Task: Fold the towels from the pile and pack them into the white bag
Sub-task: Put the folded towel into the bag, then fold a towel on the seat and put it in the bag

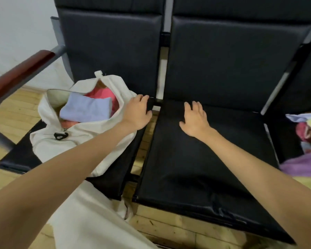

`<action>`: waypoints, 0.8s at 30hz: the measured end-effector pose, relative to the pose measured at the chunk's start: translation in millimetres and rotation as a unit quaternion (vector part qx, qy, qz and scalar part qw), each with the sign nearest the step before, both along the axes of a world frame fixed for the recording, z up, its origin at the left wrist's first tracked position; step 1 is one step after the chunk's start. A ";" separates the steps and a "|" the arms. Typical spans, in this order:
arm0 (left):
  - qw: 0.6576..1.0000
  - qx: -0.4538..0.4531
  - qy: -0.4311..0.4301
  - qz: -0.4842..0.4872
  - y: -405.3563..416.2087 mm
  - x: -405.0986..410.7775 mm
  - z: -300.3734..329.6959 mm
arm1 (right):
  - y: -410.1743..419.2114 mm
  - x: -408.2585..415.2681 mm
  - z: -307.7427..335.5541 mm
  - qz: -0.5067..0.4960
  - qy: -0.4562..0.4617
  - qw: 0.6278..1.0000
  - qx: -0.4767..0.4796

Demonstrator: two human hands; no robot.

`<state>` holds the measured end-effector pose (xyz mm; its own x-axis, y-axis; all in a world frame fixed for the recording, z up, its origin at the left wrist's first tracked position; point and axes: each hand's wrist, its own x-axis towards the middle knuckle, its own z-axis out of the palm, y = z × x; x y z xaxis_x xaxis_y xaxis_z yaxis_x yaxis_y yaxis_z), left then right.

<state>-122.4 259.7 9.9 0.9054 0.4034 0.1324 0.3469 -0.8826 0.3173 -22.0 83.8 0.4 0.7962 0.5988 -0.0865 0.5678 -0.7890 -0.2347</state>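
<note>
White bag (83, 141) beside left hand (137, 113), both hands open

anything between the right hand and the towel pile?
In the head view, only bare black seat cushion and its grey frame bar lie between the right hand and the towel pile.

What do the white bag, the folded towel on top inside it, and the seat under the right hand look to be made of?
White bag: apparently a matte woven cloth like canvas; it slumps and creases softly. Folded blue towel: soft, fuzzy fabric, perhaps terry or microfibre, with rounded fold edges and no sheen. Middle seat: black, smooth padding with faint sheen and wrinkles, probably leather or vinyl.
</note>
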 end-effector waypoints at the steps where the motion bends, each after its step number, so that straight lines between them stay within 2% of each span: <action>1: 1.000 -0.002 0.003 -0.014 -18.2 8.2 0.4 | -23.7 6.4 -2.0 -0.025 0.013 1.000 -0.003; 9: 0.988 -0.017 0.089 -0.127 -180.3 71.5 -25.5 | -216.6 32.8 -28.4 -0.195 0.074 0.978 -0.005; 14: 0.969 -0.028 0.129 -0.209 -278.1 112.8 -43.1 | -328.2 50.2 -34.2 -0.276 0.013 0.958 0.076; 18: 0.952 -0.032 0.141 -0.270 -344.8 144.9 -50.3 | -408.9 55.5 -42.3 -0.348 -0.056 0.925 0.139; 20: 0.945 -0.039 0.136 -0.296 -372.4 159.8 -49.9 | -438.6 59.5 -48.1 -0.399 -0.080 0.903 0.138; 22: 0.936 -0.056 0.135 -0.319 -397.9 172.5 -50.0 | -460.5 62.4 -55.2 -0.442 -0.077 0.885 0.123; 24: 0.928 -0.082 0.134 -0.339 -421.5 182.2 -51.2 | -473.9 62.6 -60.4 -0.467 -0.041 0.869 0.159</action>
<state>59.9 -161.8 -41.4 0.9499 -0.2753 -0.1479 -0.1837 -0.8746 0.4486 40.5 -390.0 -60.0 0.9434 -0.3285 0.0452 -0.2600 -0.8173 -0.5142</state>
